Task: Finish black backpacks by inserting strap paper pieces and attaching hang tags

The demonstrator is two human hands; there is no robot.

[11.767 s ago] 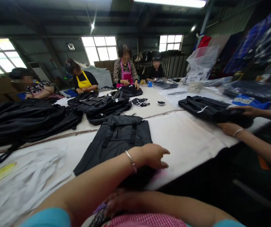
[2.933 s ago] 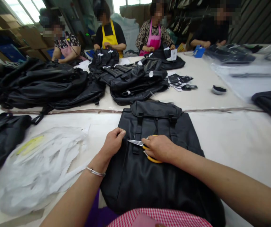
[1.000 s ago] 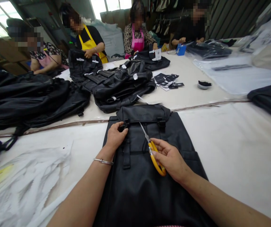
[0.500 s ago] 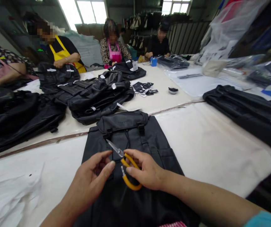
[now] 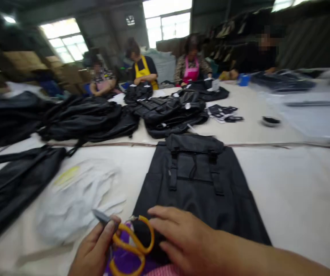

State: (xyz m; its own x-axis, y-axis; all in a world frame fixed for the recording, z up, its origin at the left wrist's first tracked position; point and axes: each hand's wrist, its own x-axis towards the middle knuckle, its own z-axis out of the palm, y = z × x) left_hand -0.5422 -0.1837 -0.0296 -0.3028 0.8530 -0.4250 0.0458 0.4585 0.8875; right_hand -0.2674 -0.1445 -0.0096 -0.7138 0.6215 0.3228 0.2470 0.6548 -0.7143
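Note:
A pair of yellow-handled scissors (image 5: 138, 246) is pinched by the blades in my left hand (image 5: 96, 247), low in the view. Its handle loops point right, toward my right hand (image 5: 186, 234). That hand has its fingers stretched out beside the loops, over the lower part of a black backpack (image 5: 201, 205). The backpack lies flat on the table, its flap and two buckled straps facing up. Whether my right fingertips touch the handles, I cannot tell. Something purple (image 5: 121, 258) shows beneath the scissors.
A white plastic bag (image 5: 78, 203) lies on the table (image 5: 302, 188) at left, beside another black bag (image 5: 23, 180). More black bags (image 5: 96, 119) are piled behind. Black tags (image 5: 222, 111) and a small dark item (image 5: 270, 121) lie farther back. Several people stand across the table.
The scissors have gone from my right hand to my left, which now grips the blades. My right hand has opened. The view has swung left, and the backpack shows farther forward.

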